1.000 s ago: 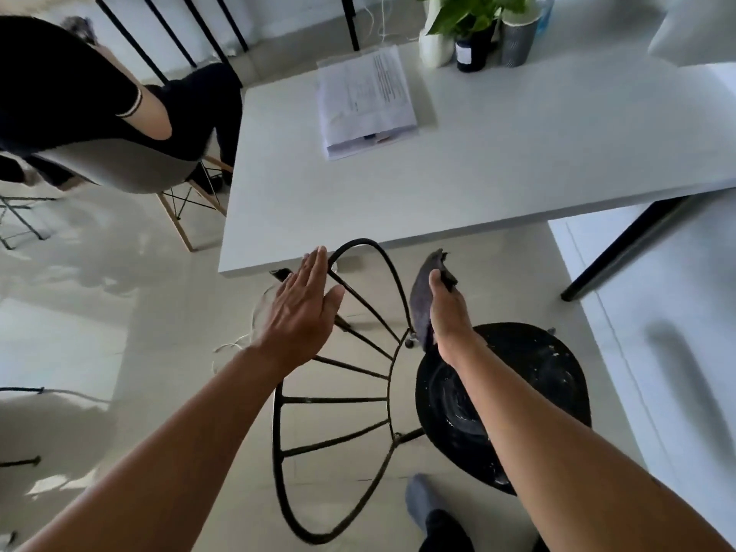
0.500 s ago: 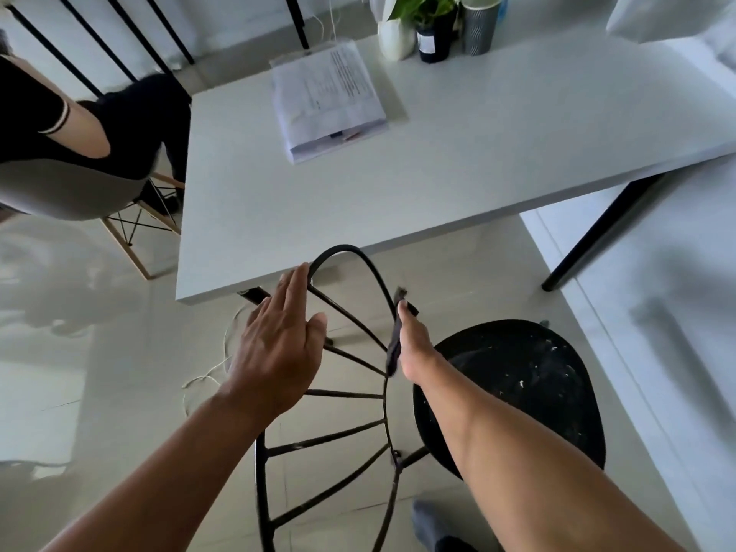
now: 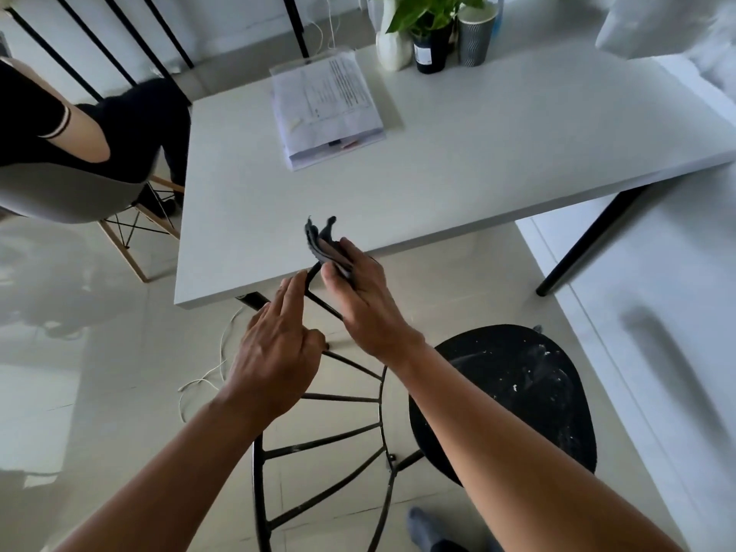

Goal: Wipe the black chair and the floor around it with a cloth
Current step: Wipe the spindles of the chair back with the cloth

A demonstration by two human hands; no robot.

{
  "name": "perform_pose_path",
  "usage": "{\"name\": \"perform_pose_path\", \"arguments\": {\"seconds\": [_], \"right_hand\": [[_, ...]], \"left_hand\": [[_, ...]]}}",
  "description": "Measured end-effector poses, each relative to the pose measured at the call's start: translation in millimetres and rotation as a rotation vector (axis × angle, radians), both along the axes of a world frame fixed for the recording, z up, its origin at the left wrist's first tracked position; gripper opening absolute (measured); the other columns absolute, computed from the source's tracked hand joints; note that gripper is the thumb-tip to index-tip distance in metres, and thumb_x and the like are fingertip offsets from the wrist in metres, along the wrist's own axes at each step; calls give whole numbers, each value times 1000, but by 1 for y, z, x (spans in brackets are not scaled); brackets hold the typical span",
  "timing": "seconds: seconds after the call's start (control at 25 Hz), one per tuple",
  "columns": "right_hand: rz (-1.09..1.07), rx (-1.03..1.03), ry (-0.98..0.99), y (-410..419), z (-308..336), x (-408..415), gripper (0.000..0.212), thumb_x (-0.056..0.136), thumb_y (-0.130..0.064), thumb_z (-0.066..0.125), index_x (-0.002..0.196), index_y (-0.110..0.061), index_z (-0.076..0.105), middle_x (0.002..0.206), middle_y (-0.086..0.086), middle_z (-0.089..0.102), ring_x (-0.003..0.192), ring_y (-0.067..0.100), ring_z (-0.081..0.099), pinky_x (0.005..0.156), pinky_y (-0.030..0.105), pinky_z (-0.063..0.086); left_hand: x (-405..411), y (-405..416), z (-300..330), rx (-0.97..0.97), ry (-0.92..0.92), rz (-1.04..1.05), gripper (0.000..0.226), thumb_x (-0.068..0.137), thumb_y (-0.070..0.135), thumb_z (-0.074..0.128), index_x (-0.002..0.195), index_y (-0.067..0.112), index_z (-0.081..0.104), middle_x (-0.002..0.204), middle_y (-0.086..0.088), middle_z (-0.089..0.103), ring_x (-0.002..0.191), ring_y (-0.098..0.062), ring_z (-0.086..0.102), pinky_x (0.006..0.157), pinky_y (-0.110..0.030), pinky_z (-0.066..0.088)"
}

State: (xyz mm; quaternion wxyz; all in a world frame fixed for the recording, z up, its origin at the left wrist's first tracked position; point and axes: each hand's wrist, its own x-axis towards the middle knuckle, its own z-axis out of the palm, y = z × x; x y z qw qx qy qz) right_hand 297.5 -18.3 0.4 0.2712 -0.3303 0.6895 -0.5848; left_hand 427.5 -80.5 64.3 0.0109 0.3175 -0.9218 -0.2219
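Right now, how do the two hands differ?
The right hand pinches a dark cloth at the top of the chair back; the left hand holds no cloth and rests lower, fingers on the wire frame. Both are bare and at the backrest.

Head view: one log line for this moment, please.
stage: wiping chair back | right hand: grips cloth at top of backrest | left hand: on backrest rods, grip unclear | seat: white specks

Both forearms are bare to beyond the frame edge, no sleeves, watch or rings on the left hand [image 3: 275, 352] or right hand [image 3: 368, 302]. A grey sock [image 3: 424, 525] covers one foot.
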Motion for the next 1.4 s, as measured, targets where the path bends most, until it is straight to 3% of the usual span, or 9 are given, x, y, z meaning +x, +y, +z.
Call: {"name": "perform_pose_path", "arguments": {"seconds": [0.08, 0.16, 0.32, 0.44, 0.56, 0.84, 1.08, 1.24, 1.4], "right_hand": [[20, 23, 142, 1, -9, 9, 46, 106, -45, 36, 152, -41, 41, 165, -6, 28, 154, 9, 13, 125, 41, 18], [9, 29, 138, 2, -35, 8, 48, 107, -47, 34, 155, -48, 29, 169, -10, 15, 156, 8, 4, 126, 42, 15], [-108, 19, -202, 8, -101, -10, 47, 108, -47, 33, 155, -39, 37, 162, -9, 37, 153, 8, 26, 124, 36, 23], [-132, 328, -538, 26, -179, -11, 55, 105, -58, 33, 150, -30, 46, 153, 3, 49, 146, 26, 40, 117, 37, 31], [-127, 581, -710, 43, -234, -1, 66, 98, -68, 35, 148, -27, 49, 155, 5, 47, 143, 26, 41, 122, 45, 26], [-289, 291, -782, 17, -158, 1, 86, 84, -80, 39, 156, -32, 36, 163, -1, 33, 152, 19, 27, 127, 46, 16], [-92, -181, -623, -1, -31, 18, 55, 106, -49, 37, 158, -42, 24, 170, -15, 3, 154, -4, -8, 126, 33, -1], [49, -196, -401, 19, -20, 31, 51, 110, -31, 39, 159, -35, 28, 171, -12, 6, 154, -6, -5, 129, 40, 5], [185, -125, -77, 30, -42, 50, 55, 109, -36, 36, 161, -35, 19, 172, -10, 2, 157, 6, -9, 126, 54, 2]], "left_hand": [[-1, 0, -1, -14, -3, 4, 76, 91, 23, 45, 161, 24, 14, 167, 1, 24, 150, -15, 26, 116, -26, 19], [-1, 0, -3, -29, -20, 18, 77, 90, 25, 42, 162, 23, 14, 167, 1, 21, 152, -14, 22, 117, -25, 15], [0, 1, -4, -49, -47, 25, 80, 90, 28, 43, 163, 25, 10, 168, 6, 14, 152, -4, 13, 117, -22, 11], [0, 2, -5, -61, -52, 21, 79, 92, 26, 45, 163, 27, 9, 166, 11, 12, 144, 5, 10, 115, -19, 12], [-1, 2, -6, -60, -59, 28, 79, 93, 22, 49, 162, 27, 11, 166, 10, 16, 143, 5, 14, 115, -22, 17], [0, 4, -6, -38, -52, 61, 81, 86, 27, 44, 162, 26, 16, 166, 4, 23, 151, -10, 25, 116, -29, 24], [-3, 6, -5, -53, -39, 69, 83, 84, 18, 42, 162, 24, 16, 165, 4, 22, 148, -7, 25, 113, -28, 24], [-1, 2, -7, -38, 18, 39, 82, 82, 15, 38, 162, 15, 18, 164, -1, 24, 151, -9, 24, 118, -30, 27], [3, -4, -13, -8, 60, 18, 80, 83, 10, 37, 161, 9, 19, 164, -5, 24, 152, -1, 19, 120, -14, 19]]}}
